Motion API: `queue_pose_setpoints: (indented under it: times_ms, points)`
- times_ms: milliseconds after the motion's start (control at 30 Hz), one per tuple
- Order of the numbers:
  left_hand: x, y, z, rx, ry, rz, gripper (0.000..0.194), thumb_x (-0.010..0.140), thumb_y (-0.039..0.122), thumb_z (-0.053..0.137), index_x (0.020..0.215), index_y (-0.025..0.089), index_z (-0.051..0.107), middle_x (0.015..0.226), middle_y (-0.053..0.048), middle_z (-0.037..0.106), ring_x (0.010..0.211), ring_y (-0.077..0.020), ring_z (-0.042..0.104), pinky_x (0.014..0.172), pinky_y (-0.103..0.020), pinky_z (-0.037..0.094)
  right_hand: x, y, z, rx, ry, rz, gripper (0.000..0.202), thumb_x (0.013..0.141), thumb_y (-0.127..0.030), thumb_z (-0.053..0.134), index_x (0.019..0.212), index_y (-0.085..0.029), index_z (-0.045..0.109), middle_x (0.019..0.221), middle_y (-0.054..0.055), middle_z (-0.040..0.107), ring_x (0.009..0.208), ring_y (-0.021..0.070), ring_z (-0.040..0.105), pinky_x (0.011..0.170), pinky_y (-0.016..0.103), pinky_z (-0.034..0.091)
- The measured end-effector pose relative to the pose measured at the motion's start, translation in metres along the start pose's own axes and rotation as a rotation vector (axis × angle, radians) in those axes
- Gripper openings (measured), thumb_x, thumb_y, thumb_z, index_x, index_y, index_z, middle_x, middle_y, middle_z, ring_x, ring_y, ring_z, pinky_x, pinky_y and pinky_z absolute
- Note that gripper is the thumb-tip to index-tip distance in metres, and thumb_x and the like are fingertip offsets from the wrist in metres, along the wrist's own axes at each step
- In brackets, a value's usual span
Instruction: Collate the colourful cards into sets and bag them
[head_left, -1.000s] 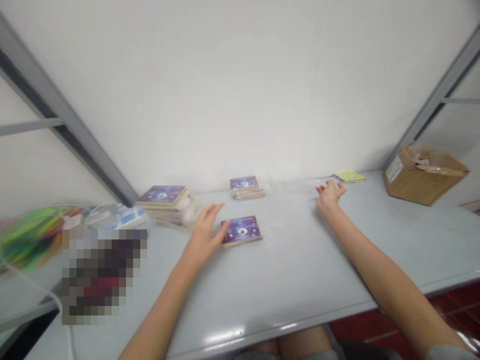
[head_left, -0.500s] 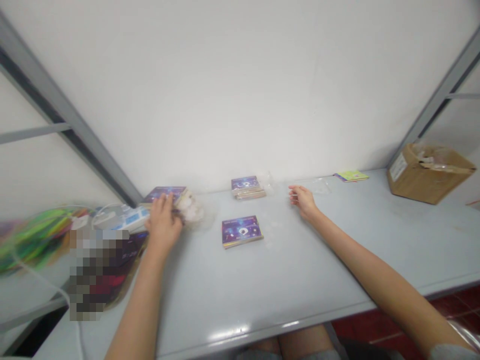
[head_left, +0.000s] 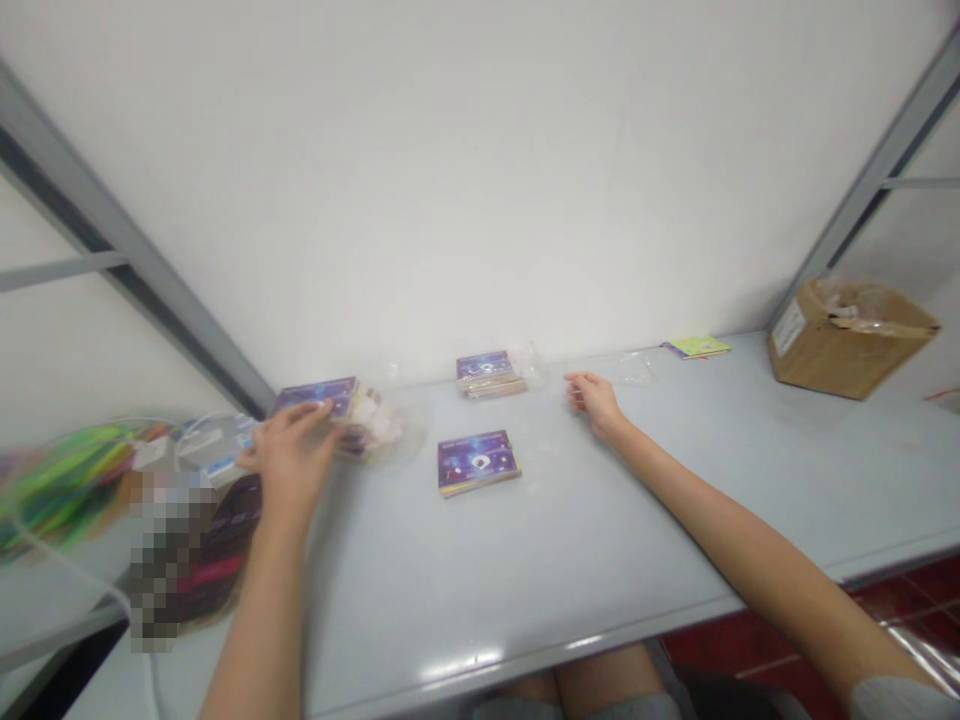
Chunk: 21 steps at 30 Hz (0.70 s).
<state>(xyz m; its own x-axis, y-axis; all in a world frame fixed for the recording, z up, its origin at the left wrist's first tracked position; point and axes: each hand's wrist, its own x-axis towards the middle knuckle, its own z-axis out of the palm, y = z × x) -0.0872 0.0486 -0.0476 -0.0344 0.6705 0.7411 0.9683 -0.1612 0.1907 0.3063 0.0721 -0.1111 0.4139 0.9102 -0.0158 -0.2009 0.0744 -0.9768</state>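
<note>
My left hand (head_left: 294,445) is at a stack of purple booklets (head_left: 337,393) at the back left, fingers spread over its near edge. Against that stack lies a clear plastic bag (head_left: 379,425) with pale contents. Farther right, my right hand (head_left: 592,400) hovers or rests by the back of the table, fingers curled; what they hold, if anything, is too small to tell. Between the hands a purple booklet pile (head_left: 478,462) lies flat. Behind it sits a bagged pile of booklets (head_left: 491,375).
A cardboard box (head_left: 851,340) with plastic inside stands at the back right. Near it lies a yellow-green booklet (head_left: 697,347). A clear bag (head_left: 634,368) lies at the wall. Left are a power strip (head_left: 225,455), green bundles (head_left: 82,470) and a white cable (head_left: 82,570).
My left hand has shifted a little left and down, uncovering more of the booklet stack. My right hand keeps nearly the same place. The whole view has shifted slightly.
</note>
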Motion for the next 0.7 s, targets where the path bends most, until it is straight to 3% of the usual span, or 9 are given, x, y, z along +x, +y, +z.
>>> queue_pose_setpoints:
  times_ms: [233, 500, 600, 700]
  points:
    - [0.000, 0.007, -0.006, -0.075, 0.034, 0.011, 0.017, 0.081, 0.032, 0.052, 0.081, 0.021, 0.066, 0.094, -0.005, 0.064, 0.095, -0.0259, 0.053, 0.088, -0.050, 0.026, -0.001, 0.000, 0.000, 0.001, -0.012, -0.002, 0.015, 0.063, -0.025, 0.053, 0.074, -0.016, 0.059, 0.056, -0.005, 0.051, 0.043, 0.0044, 0.045, 0.037, 0.014, 0.032]
    - [-0.013, 0.051, -0.003, -0.176, 0.157, 0.116, 0.016, 0.084, 0.025, 0.048, 0.080, 0.021, 0.064, 0.092, -0.002, 0.065, 0.093, -0.0219, 0.056, 0.087, -0.044, 0.030, -0.016, -0.012, 0.012, 0.019, -0.088, -0.044, 0.014, 0.066, -0.024, 0.053, 0.075, -0.017, 0.061, 0.058, -0.005, 0.052, 0.045, 0.0042, 0.045, 0.041, 0.015, 0.036]
    - [-0.025, 0.072, -0.001, -0.208, 0.133, 0.180, 0.019, 0.085, 0.022, 0.046, 0.084, 0.023, 0.064, 0.095, -0.001, 0.064, 0.092, -0.0204, 0.056, 0.087, -0.043, 0.031, -0.037, -0.024, 0.026, 0.065, -0.326, -0.008, 0.018, 0.070, -0.029, 0.056, 0.079, -0.016, 0.063, 0.065, -0.001, 0.057, 0.051, 0.0060, 0.051, 0.048, 0.017, 0.042]
    - [-0.038, 0.090, 0.002, -0.256, 0.111, 0.262, 0.021, 0.086, 0.024, 0.046, 0.083, 0.026, 0.066, 0.091, -0.001, 0.066, 0.090, -0.0202, 0.056, 0.086, -0.042, 0.031, -0.060, -0.038, 0.036, 0.176, -0.656, 0.170, 0.033, 0.076, -0.044, 0.052, 0.091, -0.016, 0.062, 0.081, 0.005, 0.063, 0.064, 0.0104, 0.058, 0.057, 0.021, 0.047]
